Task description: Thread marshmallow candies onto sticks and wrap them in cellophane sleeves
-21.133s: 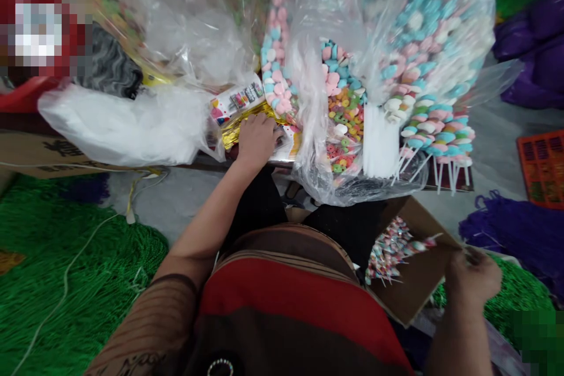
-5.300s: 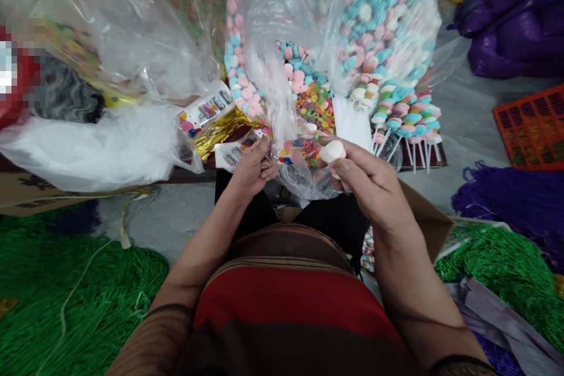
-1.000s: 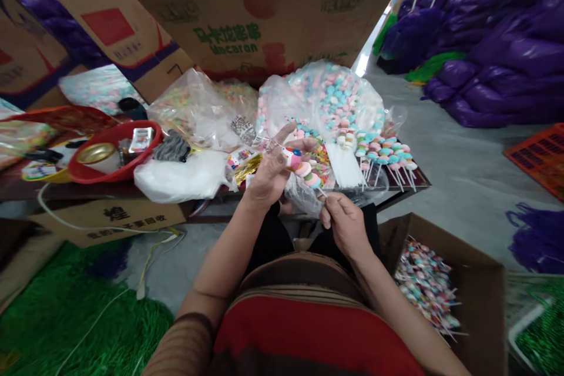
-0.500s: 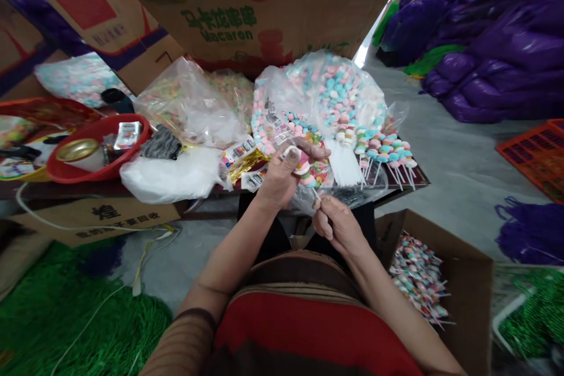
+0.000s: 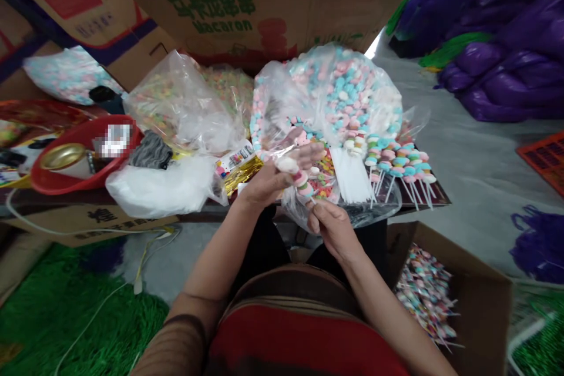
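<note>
Cardboard cartons (image 5: pixel 264 6): stand as a wall behind the table, one printed "Macaron".
Table (image 5: pixel 434 200): low and dark, crowded; its bare right corner shows beside the finished sticks.
Box of finished skewers (image 5: pixel 467 282): open brown carton on the floor at the person's right, wrapped sticks heaped inside.
Big clear bag (image 5: pixel 348 88): pink, blue and white sweets, at the back of the table just beyond the hands.
White bag (image 5: pixel 158 188): lies at the left, near a red basin (image 5: pixel 53 179).
Row of made sticks (image 5: pixel 396 158): fanned out right of a bundle of bare white sticks (image 5: pixel 352 179).
Candy skewer (image 5: pixel 297 176): held in the air over the table's near edge, between the two hands, with a white piece on top and pink and green below.
Left hand (image 5: pixel 268 182): closed around the skewer's upper end and a clear wrapper (its edges are hard to trace).
Right hand (image 5: pixel 330 226): fingertips pinched on the stick's lower end.
Step in hand: sleeving the loaded skewer in its wrapper, by my reading.
Next move calls for: a steady stick while the film slides down over the sweets without knocking them askew.
</note>
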{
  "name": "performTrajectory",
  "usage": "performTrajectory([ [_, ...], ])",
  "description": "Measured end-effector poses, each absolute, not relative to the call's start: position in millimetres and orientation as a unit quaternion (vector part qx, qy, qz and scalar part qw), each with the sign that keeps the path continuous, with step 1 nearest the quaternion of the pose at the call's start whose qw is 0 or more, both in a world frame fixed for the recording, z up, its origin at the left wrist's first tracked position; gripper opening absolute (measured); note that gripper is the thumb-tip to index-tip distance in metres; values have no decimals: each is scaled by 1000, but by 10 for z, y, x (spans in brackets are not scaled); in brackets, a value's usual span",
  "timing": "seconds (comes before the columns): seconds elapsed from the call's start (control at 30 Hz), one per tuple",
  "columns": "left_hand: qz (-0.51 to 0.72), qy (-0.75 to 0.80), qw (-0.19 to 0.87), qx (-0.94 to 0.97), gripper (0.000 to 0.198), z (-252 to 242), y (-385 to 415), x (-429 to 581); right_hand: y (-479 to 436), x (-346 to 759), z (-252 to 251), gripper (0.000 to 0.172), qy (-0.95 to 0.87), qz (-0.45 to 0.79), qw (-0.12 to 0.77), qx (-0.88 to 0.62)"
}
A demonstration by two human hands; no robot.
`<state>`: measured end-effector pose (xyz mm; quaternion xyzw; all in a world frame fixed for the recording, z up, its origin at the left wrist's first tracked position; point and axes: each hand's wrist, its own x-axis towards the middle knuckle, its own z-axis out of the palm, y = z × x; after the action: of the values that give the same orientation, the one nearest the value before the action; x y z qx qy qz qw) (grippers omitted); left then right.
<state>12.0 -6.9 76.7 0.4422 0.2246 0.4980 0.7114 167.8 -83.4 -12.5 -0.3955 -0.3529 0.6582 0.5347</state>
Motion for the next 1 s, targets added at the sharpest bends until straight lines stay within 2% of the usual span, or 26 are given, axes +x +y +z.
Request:
performTrajectory([
  [0.07, 530, 241, 692, 427, 89, 877, 39, 63, -779, 1687, -95, 39, -353, 654, 534, -404],
  [0.2, 563, 283, 660, 410, 53, 966, 174, 139, -665, 1709, -38, 39, -357, 646, 535, -411],
  [0.27, 576, 298, 650, 397, 43, 932, 195, 238, -618, 1721, -31, 39, -352, 641, 540, -418],
  [0.43, 577, 283, 659, 390, 42, 770, 210, 446, -559, 1735, -48, 36, -301, 692, 543, -369],
  [0.57, 543, 300, 668, 412, 38, 664, 234, 489, -543, 1748, -54, 39, -315, 747, 481, -334],
  [0.63, 528, 315, 664, 425, 34, 622, 233, 497, -522, 1753, -45, 42, -358, 710, 477, -374],
  [0.73, 509, 337, 666, 429, 32, 561, 210, 515, -471, 1745, -18, 43, -392, 606, 531, -444],
  [0.87, 473, 326, 684, 449, 40, 536, 179, 468, -434, 1732, 1, 40, -344, 614, 570, -424],
  [1.0, 439, 271, 705, 486, 91, 700, 197, 267, -476, 1788, -24, 40, -290, 644, 584, -400],
])
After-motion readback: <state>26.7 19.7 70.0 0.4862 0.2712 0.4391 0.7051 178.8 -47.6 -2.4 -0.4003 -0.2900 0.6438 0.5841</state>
